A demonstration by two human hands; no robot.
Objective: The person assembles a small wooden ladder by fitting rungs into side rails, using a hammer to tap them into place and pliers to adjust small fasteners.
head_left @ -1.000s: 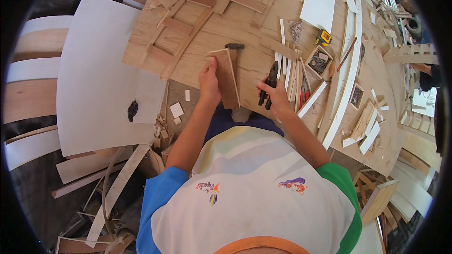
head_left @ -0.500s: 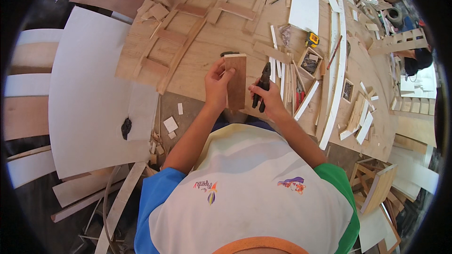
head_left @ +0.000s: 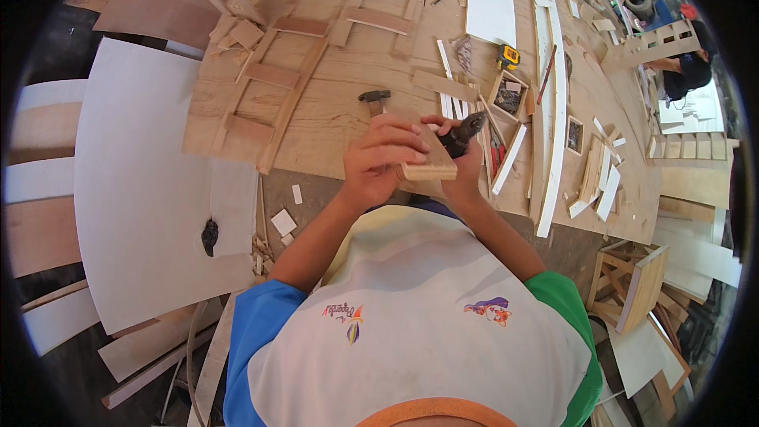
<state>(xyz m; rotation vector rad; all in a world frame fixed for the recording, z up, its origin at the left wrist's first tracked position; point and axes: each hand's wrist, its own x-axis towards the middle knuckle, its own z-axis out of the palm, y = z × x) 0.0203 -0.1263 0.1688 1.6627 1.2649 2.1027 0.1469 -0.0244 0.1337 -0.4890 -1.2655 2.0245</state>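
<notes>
My left hand is closed on a short wooden board, fingers over its upper face. The board is tilted, with its pale end edge towards me. In my right hand is a pair of black pliers, gripped beside the board's right side with the jaws pointing up and right. The handles are mostly hidden by the hand and board. Just beyond my left fingers, a hammer lies on the plywood table, its handle partly covered.
Ladder-like wooden frames lie at the table's far left. To the right are a yellow tape measure, a box of nails, red-handled pliers and long white strips. Another person works at the far right.
The board has tipped from upright to nearly flat, its end now towards me. My right hand has brought the pliers up against its side. The hammer behind shows more fully.
</notes>
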